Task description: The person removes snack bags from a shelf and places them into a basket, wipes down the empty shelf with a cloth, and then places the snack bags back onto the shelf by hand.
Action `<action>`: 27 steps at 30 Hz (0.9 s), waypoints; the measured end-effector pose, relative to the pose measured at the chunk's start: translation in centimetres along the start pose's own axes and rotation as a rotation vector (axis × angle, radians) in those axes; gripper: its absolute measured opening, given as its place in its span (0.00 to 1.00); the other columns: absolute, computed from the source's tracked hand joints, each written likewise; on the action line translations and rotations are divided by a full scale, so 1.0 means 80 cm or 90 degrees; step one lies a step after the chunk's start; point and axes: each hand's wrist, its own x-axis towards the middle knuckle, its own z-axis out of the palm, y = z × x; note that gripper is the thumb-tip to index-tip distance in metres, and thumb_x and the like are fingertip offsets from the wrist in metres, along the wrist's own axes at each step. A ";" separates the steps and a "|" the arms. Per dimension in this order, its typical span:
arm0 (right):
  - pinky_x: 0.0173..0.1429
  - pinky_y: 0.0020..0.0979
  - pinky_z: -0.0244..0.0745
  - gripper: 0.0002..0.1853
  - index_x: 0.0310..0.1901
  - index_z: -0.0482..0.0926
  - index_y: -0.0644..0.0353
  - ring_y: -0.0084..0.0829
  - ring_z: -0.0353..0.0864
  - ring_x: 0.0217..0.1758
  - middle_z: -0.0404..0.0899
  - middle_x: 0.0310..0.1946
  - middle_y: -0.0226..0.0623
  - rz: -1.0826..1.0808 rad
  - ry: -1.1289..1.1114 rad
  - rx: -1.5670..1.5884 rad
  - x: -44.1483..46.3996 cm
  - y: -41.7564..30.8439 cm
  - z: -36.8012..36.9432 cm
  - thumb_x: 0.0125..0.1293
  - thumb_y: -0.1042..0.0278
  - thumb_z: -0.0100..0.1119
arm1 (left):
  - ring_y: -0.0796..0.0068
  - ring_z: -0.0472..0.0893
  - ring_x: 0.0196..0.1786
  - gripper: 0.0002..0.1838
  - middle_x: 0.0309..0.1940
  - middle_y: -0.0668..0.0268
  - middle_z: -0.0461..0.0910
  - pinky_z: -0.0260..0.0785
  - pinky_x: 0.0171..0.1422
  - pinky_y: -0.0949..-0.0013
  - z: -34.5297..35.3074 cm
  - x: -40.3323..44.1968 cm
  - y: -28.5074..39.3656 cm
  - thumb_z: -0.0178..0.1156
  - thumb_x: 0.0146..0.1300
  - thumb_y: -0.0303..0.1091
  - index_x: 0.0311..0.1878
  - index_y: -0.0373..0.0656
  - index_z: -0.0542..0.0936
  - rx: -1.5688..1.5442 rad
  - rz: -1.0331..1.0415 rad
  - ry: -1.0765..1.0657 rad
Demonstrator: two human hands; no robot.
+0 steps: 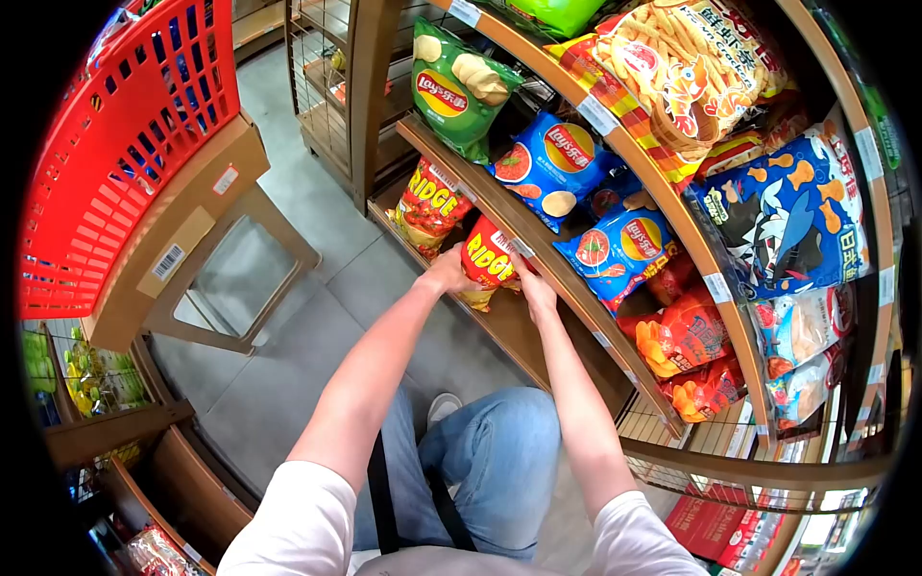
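Both my hands grip a red and yellow bag of chips (488, 253) marked "RIDGE" at the lowest shelf. My left hand (449, 272) holds its left side, fingers partly hidden by the bag. On its right side is my right hand (536, 290), fingers wrapped against the packet. A similar RIDGE bag (431, 202) stands just to the left on the same shelf. Above hang the shelf edge and a blue Lay's bag (555, 165). Below the held bag, a bit of yellow packaging shows, and I cannot tell whether it is a separate bag.
Higher shelves carry a green Lay's bag (461, 88), another blue Lay's bag (619, 248), red chip bags (684, 336) and a large shrimp cracker bag (687, 72). A red basket (125, 163) rests on a brown stand (182, 240) at left. Grey floor tiles (355, 307) lie between.
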 end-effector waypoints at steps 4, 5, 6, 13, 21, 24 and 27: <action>0.51 0.31 0.78 0.30 0.60 0.74 0.63 0.31 0.80 0.52 0.79 0.53 0.40 -0.021 0.014 0.115 -0.036 0.003 0.003 0.63 0.50 0.66 | 0.55 0.72 0.65 0.56 0.60 0.47 0.73 0.64 0.70 0.62 0.011 -0.017 -0.021 0.80 0.39 0.43 0.69 0.32 0.60 -0.033 0.073 0.105; 0.54 0.30 0.76 0.29 0.58 0.77 0.64 0.34 0.82 0.54 0.81 0.52 0.41 -0.009 0.025 0.085 -0.046 0.000 0.000 0.62 0.50 0.66 | 0.50 0.71 0.65 0.56 0.61 0.44 0.71 0.63 0.70 0.60 0.012 -0.030 -0.020 0.80 0.37 0.43 0.68 0.31 0.60 -0.029 0.112 0.146; 0.57 0.32 0.75 0.32 0.59 0.76 0.64 0.37 0.81 0.56 0.80 0.54 0.44 0.013 -0.022 -0.071 -0.048 0.011 -0.012 0.60 0.46 0.65 | 0.49 0.69 0.66 0.56 0.62 0.44 0.68 0.62 0.71 0.59 0.018 -0.039 -0.029 0.80 0.38 0.44 0.68 0.32 0.60 -0.024 0.125 0.179; 0.62 0.37 0.72 0.33 0.54 0.80 0.65 0.43 0.79 0.59 0.81 0.52 0.52 0.227 -0.195 -0.558 -0.124 -0.063 -0.007 0.58 0.41 0.63 | 0.54 0.71 0.61 0.36 0.57 0.52 0.68 0.67 0.64 0.57 0.013 -0.142 -0.011 0.71 0.54 0.41 0.63 0.39 0.66 -0.064 -0.056 0.225; 0.62 0.39 0.72 0.31 0.56 0.78 0.63 0.44 0.79 0.58 0.81 0.50 0.52 0.147 -0.234 -0.515 -0.213 -0.206 -0.019 0.59 0.47 0.64 | 0.53 0.82 0.39 0.08 0.38 0.51 0.81 0.74 0.49 0.58 -0.036 -0.295 0.102 0.55 0.66 0.30 0.43 0.37 0.80 -0.049 -0.124 0.291; 0.59 0.36 0.75 0.28 0.54 0.79 0.64 0.41 0.83 0.54 0.84 0.46 0.51 0.096 -0.231 -0.473 -0.252 -0.281 -0.033 0.59 0.50 0.65 | 0.65 0.82 0.34 0.12 0.29 0.58 0.82 0.73 0.44 0.63 -0.066 -0.363 0.186 0.48 0.69 0.30 0.45 0.34 0.79 -0.139 -0.252 0.212; 0.57 0.34 0.76 0.26 0.54 0.79 0.65 0.38 0.85 0.50 0.85 0.43 0.50 0.048 -0.249 -0.423 -0.291 -0.373 -0.043 0.60 0.53 0.65 | 0.70 0.79 0.31 0.13 0.27 0.60 0.81 0.73 0.41 0.65 -0.101 -0.425 0.278 0.47 0.69 0.31 0.44 0.34 0.79 -0.215 -0.284 0.183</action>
